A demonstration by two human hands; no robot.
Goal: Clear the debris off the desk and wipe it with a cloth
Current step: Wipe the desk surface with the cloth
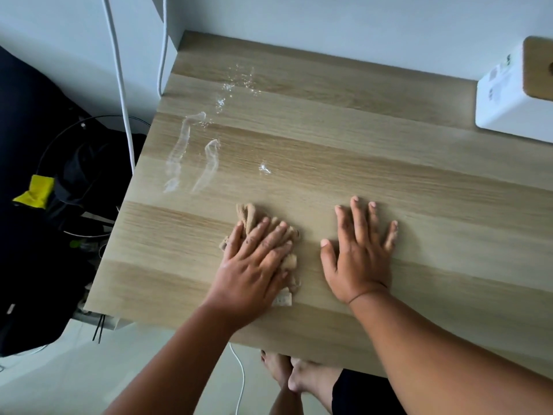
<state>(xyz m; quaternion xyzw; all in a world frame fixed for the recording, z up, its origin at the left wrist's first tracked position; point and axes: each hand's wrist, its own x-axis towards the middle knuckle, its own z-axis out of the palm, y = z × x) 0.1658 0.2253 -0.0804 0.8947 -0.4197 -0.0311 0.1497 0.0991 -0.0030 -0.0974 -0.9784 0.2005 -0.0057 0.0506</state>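
Left hand point(254, 265) presses flat on the bunched cloth point(287, 262), right hand point(357, 259) splayed empty on the table point(389, 163) — soft, light stuff, best palmed from above.

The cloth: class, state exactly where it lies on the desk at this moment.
In the head view the beige cloth lies bunched on the wooden desk near its front-left part, pressed flat under the left hand, with the right hand resting beside it.

Light wood-grain desk point(359, 163), beige cloth point(254, 215), white box point(505, 106)
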